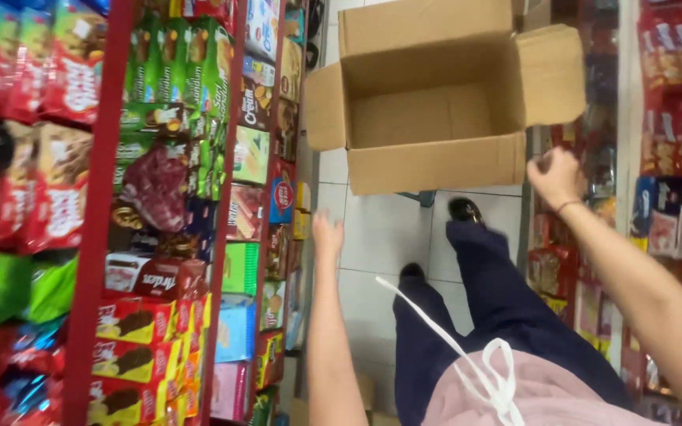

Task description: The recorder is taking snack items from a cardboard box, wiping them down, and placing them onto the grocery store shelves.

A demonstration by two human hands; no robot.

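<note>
Shop aisle, view down over dark trousers. Open cardboard box (436,118) sits far centre over the tiled floor (380,237), flaps spread, inside bare. Right hand (554,177) at the box's right near corner, fingers curled loosely, whether touching cannot be told. Left hand (327,235) reaches forward below the box, fingers together, holding nothing. Snack shelves (159,213) left.

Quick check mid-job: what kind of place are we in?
Likely a shop aisle: red metal shelves packed with colourful snack packets, an open empty brown cardboard box ahead, pale tiled floor.
</note>
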